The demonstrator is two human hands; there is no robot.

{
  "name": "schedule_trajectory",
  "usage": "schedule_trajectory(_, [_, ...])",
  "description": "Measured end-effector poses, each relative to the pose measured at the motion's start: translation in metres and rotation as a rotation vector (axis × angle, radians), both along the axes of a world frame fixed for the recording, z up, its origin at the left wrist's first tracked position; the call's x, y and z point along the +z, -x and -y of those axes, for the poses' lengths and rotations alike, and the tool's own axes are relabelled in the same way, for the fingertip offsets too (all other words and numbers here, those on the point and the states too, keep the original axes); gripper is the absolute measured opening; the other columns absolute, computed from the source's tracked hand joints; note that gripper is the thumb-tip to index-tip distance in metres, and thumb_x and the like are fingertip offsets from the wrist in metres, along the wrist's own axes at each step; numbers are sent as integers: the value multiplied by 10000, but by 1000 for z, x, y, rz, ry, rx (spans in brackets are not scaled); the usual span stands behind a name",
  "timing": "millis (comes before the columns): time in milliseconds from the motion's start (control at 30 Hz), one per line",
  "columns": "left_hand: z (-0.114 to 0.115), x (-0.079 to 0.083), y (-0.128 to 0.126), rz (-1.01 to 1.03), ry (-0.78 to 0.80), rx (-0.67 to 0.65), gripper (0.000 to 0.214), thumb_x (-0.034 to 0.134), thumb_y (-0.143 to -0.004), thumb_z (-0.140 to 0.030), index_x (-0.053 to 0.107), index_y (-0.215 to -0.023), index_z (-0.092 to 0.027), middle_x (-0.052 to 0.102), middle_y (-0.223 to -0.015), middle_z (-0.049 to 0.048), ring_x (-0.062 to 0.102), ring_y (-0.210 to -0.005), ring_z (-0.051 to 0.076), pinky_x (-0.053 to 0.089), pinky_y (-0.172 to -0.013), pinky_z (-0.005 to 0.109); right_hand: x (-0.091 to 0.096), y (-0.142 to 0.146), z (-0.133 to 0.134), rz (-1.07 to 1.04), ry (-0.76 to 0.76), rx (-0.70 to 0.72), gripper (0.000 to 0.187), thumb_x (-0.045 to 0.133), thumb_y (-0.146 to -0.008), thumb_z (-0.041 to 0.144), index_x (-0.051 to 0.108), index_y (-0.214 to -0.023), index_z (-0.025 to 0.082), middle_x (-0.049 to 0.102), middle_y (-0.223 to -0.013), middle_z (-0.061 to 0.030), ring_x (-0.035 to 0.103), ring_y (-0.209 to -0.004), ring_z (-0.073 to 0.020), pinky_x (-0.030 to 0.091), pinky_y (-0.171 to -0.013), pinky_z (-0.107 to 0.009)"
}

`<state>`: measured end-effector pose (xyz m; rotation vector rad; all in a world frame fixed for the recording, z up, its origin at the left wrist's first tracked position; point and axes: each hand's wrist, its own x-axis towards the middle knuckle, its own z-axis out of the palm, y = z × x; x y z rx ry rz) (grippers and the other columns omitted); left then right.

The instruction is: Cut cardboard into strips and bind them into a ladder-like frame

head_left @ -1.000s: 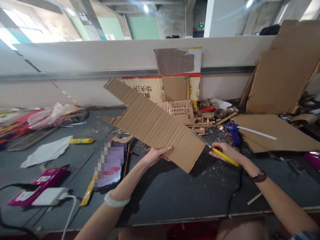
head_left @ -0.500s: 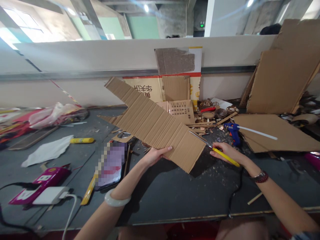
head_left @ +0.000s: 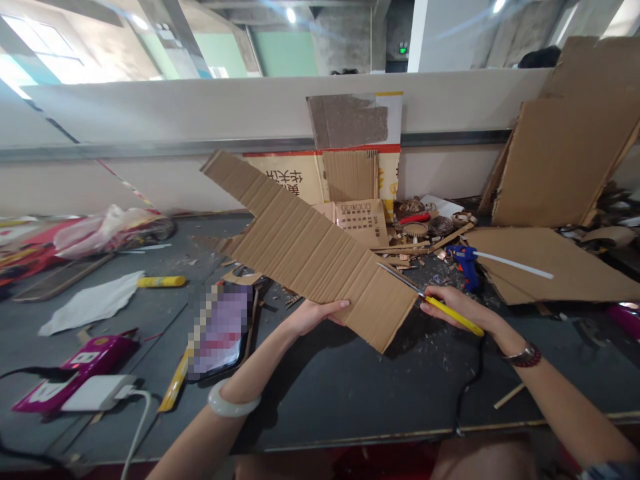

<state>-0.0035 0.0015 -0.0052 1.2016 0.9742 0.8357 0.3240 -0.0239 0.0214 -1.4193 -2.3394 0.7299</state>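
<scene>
My left hand (head_left: 315, 316) grips the lower edge of a long corrugated cardboard piece (head_left: 310, 250), thumb on top and the other fingers hidden beneath. The piece slants from upper left to lower right above the table, with a notch at its far left end. In my right hand (head_left: 453, 308) are scissors with yellow handles (head_left: 457, 319). Their metal blades lie at the cardboard's upper right edge, one blade showing on top of it. Some of my right fingers are hidden behind the handles.
A blue glue gun (head_left: 465, 263) lies right, beside a flat cardboard sheet (head_left: 555, 267). Left are a phone (head_left: 225, 333), a yellow utility knife (head_left: 175, 383), a purple power strip (head_left: 75, 373) and a yellow tube (head_left: 161, 281). Cardboard scraps (head_left: 410, 250) lie behind; tall cardboard (head_left: 560, 160) leans right.
The cardboard has shifted slightly, its right end a little lower and farther right. My right hand and the scissors stay at the same edge, with only a slight movement.
</scene>
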Motion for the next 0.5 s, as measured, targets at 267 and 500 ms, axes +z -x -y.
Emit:
schedule_trajectory(267, [7,6,-7,-109,-62,-31,467,707,-642,-330,603,-1055,-139,624,-1091,134,607,-924,296,551,-684,391,2,2,3,17,9,-4,360,470,-805,524,486,-735,171,489,-616,21,423,-553,-100,317,-527,-217])
schedule_trajectory(500, [15,15,-15,-157,-84,-76,450,689,-657,-363,609,-1035,-132,635,-1075,141,614,-916,301,539,-727,426,5,5,7,11,1,-28,359,465,-807,521,479,-720,173,479,-596,24,394,-524,-93,306,-508,-215])
